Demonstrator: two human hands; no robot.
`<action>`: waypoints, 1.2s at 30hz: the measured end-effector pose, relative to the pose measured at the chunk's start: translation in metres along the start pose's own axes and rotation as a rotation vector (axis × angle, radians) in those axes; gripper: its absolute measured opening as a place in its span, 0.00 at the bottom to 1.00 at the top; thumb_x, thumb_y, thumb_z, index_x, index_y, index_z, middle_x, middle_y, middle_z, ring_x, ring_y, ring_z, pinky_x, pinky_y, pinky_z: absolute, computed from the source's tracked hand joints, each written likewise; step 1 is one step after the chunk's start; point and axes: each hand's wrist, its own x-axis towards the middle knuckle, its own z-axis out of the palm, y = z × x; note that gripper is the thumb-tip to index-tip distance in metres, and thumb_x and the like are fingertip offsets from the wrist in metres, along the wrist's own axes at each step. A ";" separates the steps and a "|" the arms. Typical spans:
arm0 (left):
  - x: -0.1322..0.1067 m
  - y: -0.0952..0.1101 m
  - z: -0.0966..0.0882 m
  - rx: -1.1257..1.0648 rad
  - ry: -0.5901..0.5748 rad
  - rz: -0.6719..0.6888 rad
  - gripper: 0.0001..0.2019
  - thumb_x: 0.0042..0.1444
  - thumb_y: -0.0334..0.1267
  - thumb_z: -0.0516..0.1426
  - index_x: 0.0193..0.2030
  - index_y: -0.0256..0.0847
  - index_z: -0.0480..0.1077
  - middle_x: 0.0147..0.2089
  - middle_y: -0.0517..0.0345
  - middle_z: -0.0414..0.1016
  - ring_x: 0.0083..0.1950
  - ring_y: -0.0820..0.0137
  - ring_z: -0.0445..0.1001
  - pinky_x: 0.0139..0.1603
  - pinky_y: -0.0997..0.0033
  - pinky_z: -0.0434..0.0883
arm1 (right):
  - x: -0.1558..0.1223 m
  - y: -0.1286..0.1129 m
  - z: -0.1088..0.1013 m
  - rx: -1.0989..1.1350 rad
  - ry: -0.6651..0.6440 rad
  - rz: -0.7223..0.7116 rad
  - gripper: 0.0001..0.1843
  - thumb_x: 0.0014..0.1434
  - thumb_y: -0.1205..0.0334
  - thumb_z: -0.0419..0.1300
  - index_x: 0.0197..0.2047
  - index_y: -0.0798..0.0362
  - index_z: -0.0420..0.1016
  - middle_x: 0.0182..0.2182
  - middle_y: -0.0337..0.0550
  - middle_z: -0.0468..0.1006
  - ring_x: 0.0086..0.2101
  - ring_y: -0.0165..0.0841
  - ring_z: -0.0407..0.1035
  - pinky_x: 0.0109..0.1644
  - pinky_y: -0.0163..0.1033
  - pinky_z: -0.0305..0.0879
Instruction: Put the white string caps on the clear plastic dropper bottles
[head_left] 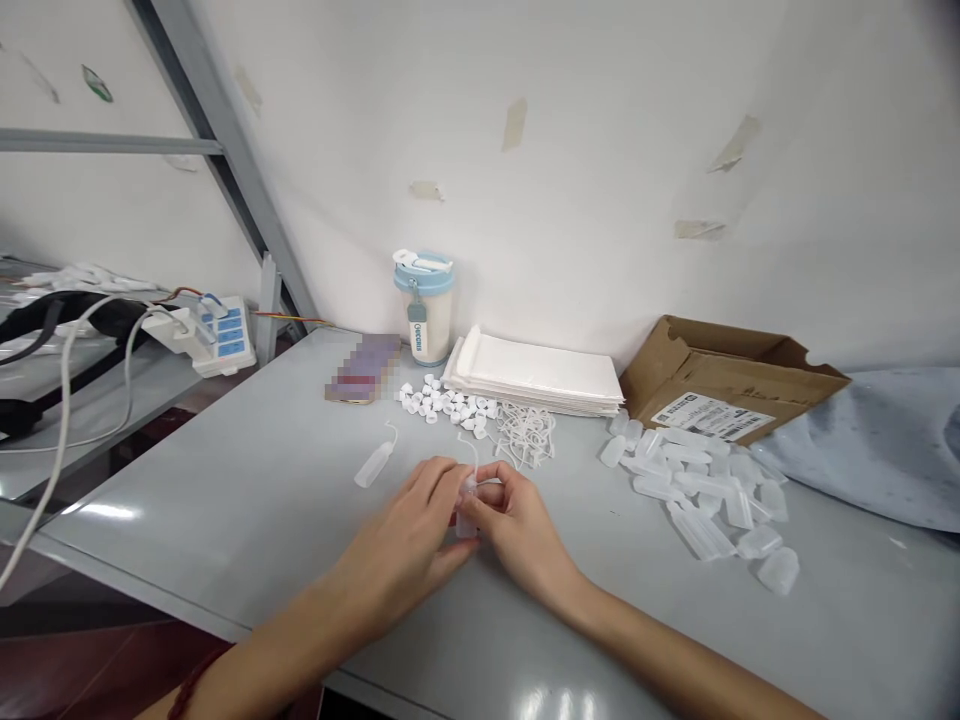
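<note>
My left hand (pixel 409 540) and my right hand (pixel 517 525) meet over the grey table (pixel 247 500), both closed around one small clear plastic bottle (pixel 466 515) with a thin white string at its top. My fingers hide most of it. A similar small bottle with a string (pixel 373 465) lies on the table to the left of my hands. Behind them are a cluster of small white caps (pixel 442 402) and a tangle of white strings (pixel 526 432).
A heap of clear bottles (pixel 701 490) lies to the right, beside an open cardboard box (pixel 724 385). At the back stand a blue-lidded cup (pixel 424 305), a stack of white bags (pixel 536 372) and a phone (pixel 365 370). A power strip (pixel 214 335) with cables sits far left.
</note>
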 end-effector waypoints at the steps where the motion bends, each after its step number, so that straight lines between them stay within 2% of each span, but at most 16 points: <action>1: -0.001 -0.005 -0.003 0.001 -0.008 -0.013 0.17 0.56 0.36 0.57 0.52 0.44 0.60 0.53 0.50 0.65 0.52 0.62 0.68 0.46 0.64 0.72 | 0.002 0.001 0.003 -0.014 -0.016 -0.003 0.12 0.52 0.59 0.63 0.35 0.53 0.64 0.21 0.35 0.75 0.26 0.32 0.73 0.29 0.34 0.63; 4: -0.002 -0.020 -0.021 -0.003 -0.065 -0.026 0.18 0.54 0.36 0.58 0.51 0.43 0.61 0.52 0.51 0.67 0.52 0.61 0.66 0.49 0.62 0.70 | 0.009 0.004 0.010 -0.123 -0.062 -0.023 0.13 0.54 0.57 0.61 0.40 0.54 0.66 0.25 0.38 0.75 0.28 0.32 0.72 0.32 0.36 0.65; 9: 0.008 -0.050 -0.056 -0.012 -0.158 -0.006 0.18 0.53 0.44 0.59 0.50 0.42 0.65 0.47 0.53 0.69 0.52 0.60 0.63 0.50 0.62 0.67 | 0.019 0.006 0.018 -0.401 -0.122 -0.099 0.17 0.58 0.55 0.57 0.47 0.56 0.68 0.34 0.44 0.76 0.33 0.33 0.70 0.36 0.39 0.66; 12: 0.015 -0.063 -0.067 -0.013 -0.206 0.009 0.18 0.53 0.46 0.59 0.49 0.42 0.66 0.45 0.55 0.70 0.52 0.61 0.62 0.50 0.64 0.66 | 0.026 0.008 0.022 -0.550 -0.121 -0.172 0.18 0.59 0.58 0.57 0.51 0.57 0.67 0.40 0.48 0.74 0.36 0.34 0.69 0.37 0.41 0.67; 16: 0.023 -0.073 -0.071 -0.027 -0.263 0.017 0.20 0.50 0.49 0.62 0.47 0.42 0.67 0.44 0.55 0.70 0.52 0.61 0.62 0.49 0.65 0.65 | 0.034 0.014 0.026 -0.677 -0.122 -0.324 0.19 0.58 0.65 0.57 0.53 0.58 0.65 0.47 0.52 0.70 0.43 0.37 0.67 0.47 0.45 0.67; 19: 0.027 -0.079 -0.072 -0.029 -0.307 0.011 0.20 0.49 0.49 0.62 0.46 0.43 0.68 0.44 0.55 0.70 0.52 0.60 0.61 0.51 0.64 0.64 | 0.039 0.017 0.030 -0.723 -0.131 -0.381 0.19 0.58 0.68 0.56 0.53 0.59 0.64 0.49 0.54 0.68 0.48 0.40 0.65 0.51 0.47 0.65; 25: 0.029 -0.087 -0.075 -0.027 -0.341 0.001 0.23 0.47 0.51 0.63 0.48 0.45 0.69 0.48 0.54 0.66 0.55 0.59 0.58 0.53 0.63 0.62 | 0.047 0.019 0.034 -0.773 -0.150 -0.420 0.19 0.57 0.70 0.57 0.53 0.59 0.65 0.50 0.54 0.68 0.49 0.40 0.65 0.54 0.48 0.64; 30: 0.029 -0.091 -0.075 -0.033 -0.390 -0.034 0.25 0.45 0.53 0.64 0.49 0.46 0.69 0.48 0.55 0.66 0.54 0.59 0.58 0.53 0.63 0.62 | 0.051 0.021 0.038 -0.806 -0.147 -0.438 0.18 0.57 0.70 0.58 0.51 0.59 0.67 0.48 0.53 0.70 0.49 0.41 0.64 0.54 0.50 0.64; 36: 0.027 -0.093 -0.075 -0.030 -0.383 -0.044 0.27 0.44 0.55 0.63 0.50 0.46 0.70 0.46 0.55 0.66 0.53 0.58 0.59 0.51 0.64 0.63 | 0.054 0.022 0.039 -0.831 -0.137 -0.426 0.16 0.57 0.68 0.60 0.49 0.58 0.67 0.47 0.51 0.71 0.47 0.41 0.64 0.53 0.49 0.64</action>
